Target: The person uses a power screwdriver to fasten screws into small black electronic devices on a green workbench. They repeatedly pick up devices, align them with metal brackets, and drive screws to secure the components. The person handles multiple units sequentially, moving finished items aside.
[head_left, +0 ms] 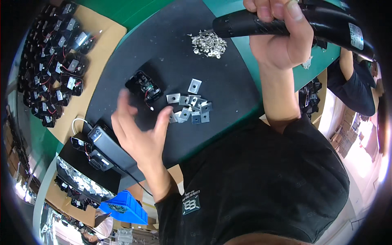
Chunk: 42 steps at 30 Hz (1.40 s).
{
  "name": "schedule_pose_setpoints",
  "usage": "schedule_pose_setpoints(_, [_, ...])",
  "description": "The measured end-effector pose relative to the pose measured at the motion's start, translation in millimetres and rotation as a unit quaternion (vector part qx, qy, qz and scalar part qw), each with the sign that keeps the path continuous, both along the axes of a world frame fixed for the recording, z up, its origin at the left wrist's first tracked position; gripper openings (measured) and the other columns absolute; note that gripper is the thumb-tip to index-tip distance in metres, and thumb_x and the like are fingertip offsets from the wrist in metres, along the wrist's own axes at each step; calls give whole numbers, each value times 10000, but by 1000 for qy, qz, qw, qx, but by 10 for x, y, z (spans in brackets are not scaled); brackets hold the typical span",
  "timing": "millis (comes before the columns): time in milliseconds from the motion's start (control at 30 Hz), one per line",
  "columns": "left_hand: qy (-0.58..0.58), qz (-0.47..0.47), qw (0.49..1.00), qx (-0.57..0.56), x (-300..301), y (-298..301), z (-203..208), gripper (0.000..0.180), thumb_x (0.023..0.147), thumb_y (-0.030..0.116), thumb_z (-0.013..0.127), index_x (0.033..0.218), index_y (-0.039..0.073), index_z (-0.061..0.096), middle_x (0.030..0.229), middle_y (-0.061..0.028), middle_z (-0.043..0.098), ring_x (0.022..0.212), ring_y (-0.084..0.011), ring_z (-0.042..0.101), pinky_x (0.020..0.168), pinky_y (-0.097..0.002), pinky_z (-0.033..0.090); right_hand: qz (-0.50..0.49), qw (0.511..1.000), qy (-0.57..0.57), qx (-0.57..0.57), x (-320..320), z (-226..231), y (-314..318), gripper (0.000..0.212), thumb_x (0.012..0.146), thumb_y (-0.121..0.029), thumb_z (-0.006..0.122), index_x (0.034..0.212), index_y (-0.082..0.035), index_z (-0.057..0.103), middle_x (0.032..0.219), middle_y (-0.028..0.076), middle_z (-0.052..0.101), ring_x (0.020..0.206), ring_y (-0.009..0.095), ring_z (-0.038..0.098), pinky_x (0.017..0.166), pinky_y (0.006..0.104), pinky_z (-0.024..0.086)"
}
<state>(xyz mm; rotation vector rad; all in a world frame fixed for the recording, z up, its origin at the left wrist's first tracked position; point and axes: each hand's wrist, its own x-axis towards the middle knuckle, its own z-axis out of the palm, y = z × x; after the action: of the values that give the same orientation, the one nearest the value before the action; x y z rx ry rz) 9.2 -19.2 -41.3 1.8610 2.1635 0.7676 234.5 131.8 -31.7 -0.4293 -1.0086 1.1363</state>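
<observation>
My right hand (281, 45) grips a black electric screwdriver (253, 25), held nearly level above the table. The tool's tip points left, over a heap of small silver screws (209, 44). My left hand (141, 130) is open, thumb and fingers spread, holding nothing. Just beyond its fingertips lies a black plastic housing (143, 85), with a small circuit board, wires and a white connector showing inside. Right of that hand lie several square metal plates (194, 106), each with a hole, some overlapping.
A cardboard sheet (104, 28) at the left carries many black housings with metal plates and wires (57, 61). A black box-shaped device (112, 145) with cables stands near my left forearm. Below it is a blue bin (126, 206). Another person's arm (347, 77) shows at the far right.
</observation>
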Motion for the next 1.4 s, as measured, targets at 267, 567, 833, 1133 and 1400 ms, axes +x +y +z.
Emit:
schedule_pose_setpoints(267, [-44, -215, 970, -106, 110, -156, -59, 387, 752, 130, 776, 1121, 71, 673, 655, -32, 518, 542, -193, 553, 491, -326, 457, -31, 999, -14, -16, -110, -32, -16, 480, 883, -154, 588, 1320, -85, 401, 721, 10, 468, 645, 139, 494, 704, 332, 449])
schedule_pose_setpoints(567, [-62, -164, 975, -138, 128, -218, -76, 277, 729, 194, 806, 915, 57, 652, 769, -61, 567, 625, -237, 600, 535, -350, 495, -51, 997, -41, -39, -161, 6, -35, 476, 862, -129, 601, 1296, -68, 418, 717, 21, 479, 637, 147, 495, 682, 338, 460])
schedule_pose_setpoints(833, [-145, -192, 958, -154, 131, -219, -48, 223, 718, 111, 803, 865, 44, 649, 782, -72, 599, 670, -258, 613, 611, -369, 506, -52, 997, -26, -45, -217, -100, 12, 472, 863, -141, 608, 1291, -78, 420, 714, 17, 476, 627, 145, 486, 673, 337, 450])
schedule_pose_setpoints(1133, [-106, -50, 992, -40, -234, 52, 228, 185, 743, -2, 772, 892, 10, 662, 850, -97, 694, 706, -233, 674, 641, -312, 528, 10, 999, 21, -44, -69, 68, -57, 397, 887, -152, 582, 1253, -124, 433, 763, -6, 499, 683, 128, 490, 723, 331, 416])
schedule_pose_setpoints(1400, [-37, -21, 999, -8, -245, 342, 76, 188, 667, 25, 812, 806, 27, 685, 1002, -93, 655, 917, -258, 634, 770, -340, 504, 157, 985, 63, -40, 154, 20, -139, 325, 899, -235, 557, 1218, -190, 516, 806, -60, 517, 777, 87, 476, 821, 317, 350])
